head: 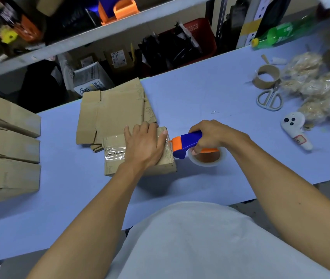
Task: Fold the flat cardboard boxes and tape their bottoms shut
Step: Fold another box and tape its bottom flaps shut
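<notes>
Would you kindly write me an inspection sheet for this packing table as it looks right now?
Surface: blue table, bare in the middle.
Job's things: folded box with clear tape across it; flat cardboard sheets behind it; finished boxes stacked at left.
Clutter: scissors, empty tape core, bagged straw-like bundles, white controller, green bottle.
Grips: left hand presses flat on the box; right hand grips the tape dispenser at the box's right edge.
Cables: nothing seen.
Surroundings: shelving behind, crowded with bins and boxes.
</notes>
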